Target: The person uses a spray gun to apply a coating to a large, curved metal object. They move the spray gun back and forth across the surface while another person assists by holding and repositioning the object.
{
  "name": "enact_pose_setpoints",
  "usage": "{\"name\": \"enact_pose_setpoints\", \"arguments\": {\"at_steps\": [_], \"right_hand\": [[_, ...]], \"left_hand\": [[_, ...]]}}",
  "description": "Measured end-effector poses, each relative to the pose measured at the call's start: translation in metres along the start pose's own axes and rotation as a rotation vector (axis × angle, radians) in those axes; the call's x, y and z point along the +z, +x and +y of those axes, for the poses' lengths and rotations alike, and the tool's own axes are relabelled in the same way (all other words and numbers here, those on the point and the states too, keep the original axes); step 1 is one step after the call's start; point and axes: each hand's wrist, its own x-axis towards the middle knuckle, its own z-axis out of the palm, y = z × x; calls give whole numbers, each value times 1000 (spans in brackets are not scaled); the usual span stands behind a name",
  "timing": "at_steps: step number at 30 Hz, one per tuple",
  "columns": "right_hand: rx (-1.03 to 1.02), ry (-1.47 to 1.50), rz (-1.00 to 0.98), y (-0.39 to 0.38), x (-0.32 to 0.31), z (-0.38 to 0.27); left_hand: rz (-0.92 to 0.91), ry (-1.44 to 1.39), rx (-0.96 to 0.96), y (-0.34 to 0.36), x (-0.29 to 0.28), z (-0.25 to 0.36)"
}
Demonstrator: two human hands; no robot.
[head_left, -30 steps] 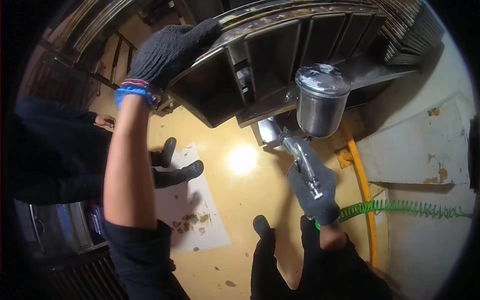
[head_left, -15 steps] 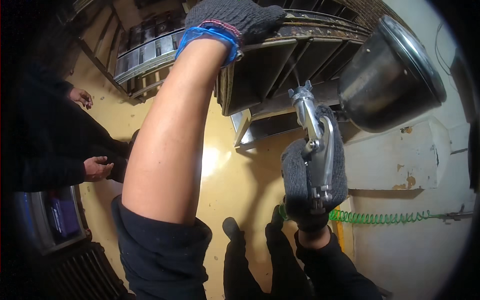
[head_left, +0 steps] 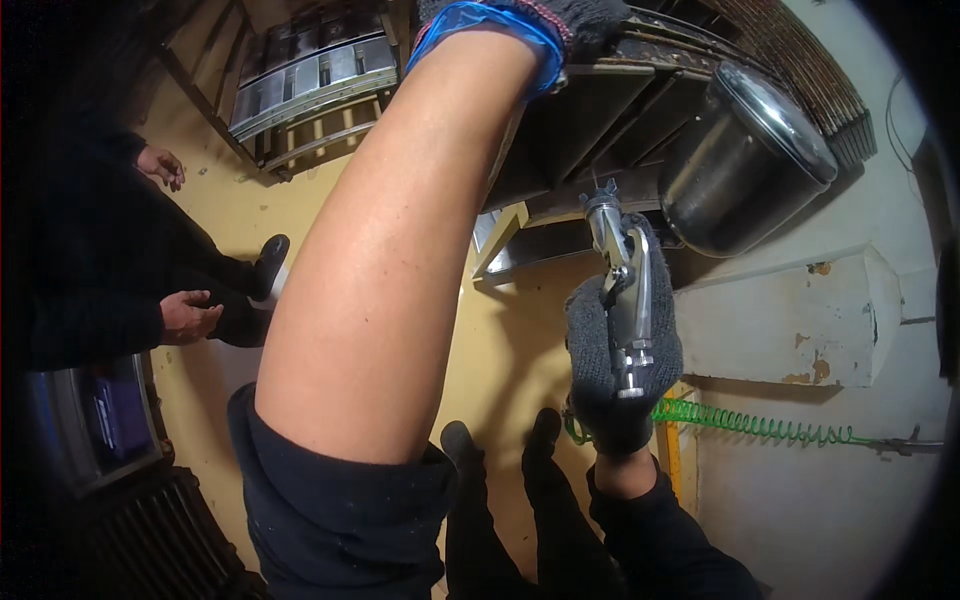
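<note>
My right hand [head_left: 625, 340], in a dark grey knitted glove, is closed round a silver spray gun [head_left: 633, 290]. Its nozzle points away from me, toward the dark metal baking tins [head_left: 575, 125], with a faint streak of mist in front. Beside the gun's front end is a rounded metal cup [head_left: 735, 165] with a shiny lid, seemingly attached to it. My left hand [head_left: 590, 22], also gloved and with a blue plastic band at the wrist, is at the tins' upper rim. The top edge cuts it off, so its fingers' grip is hidden.
A green coiled hose [head_left: 760, 424] runs from near my right wrist to the right wall. Stacked tins [head_left: 815, 75] stand at the far right. A metal rack [head_left: 315, 95] is far left. Another person's hands [head_left: 190, 316] are at left. A chipped white ledge [head_left: 780, 320] juts out at right.
My left forearm has shifted right and upward, and its hand is now further out of view. The cup has swung slightly left. My right hand stays closed on the spray gun.
</note>
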Motion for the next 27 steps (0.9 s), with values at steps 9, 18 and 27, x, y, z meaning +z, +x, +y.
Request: {"name": "enact_pose_setpoints", "arguments": {"at_steps": [9,18,27], "right_hand": [[2,36,-37,1,3,5],[113,209,-103,2,-3,13],[226,461,-213,-5,-13,39]], "left_hand": [[-1,61,6,-5,-3,6],[-73,205,127,-2,0,8],[-69,-37,-131,-11,-4,30]]}}
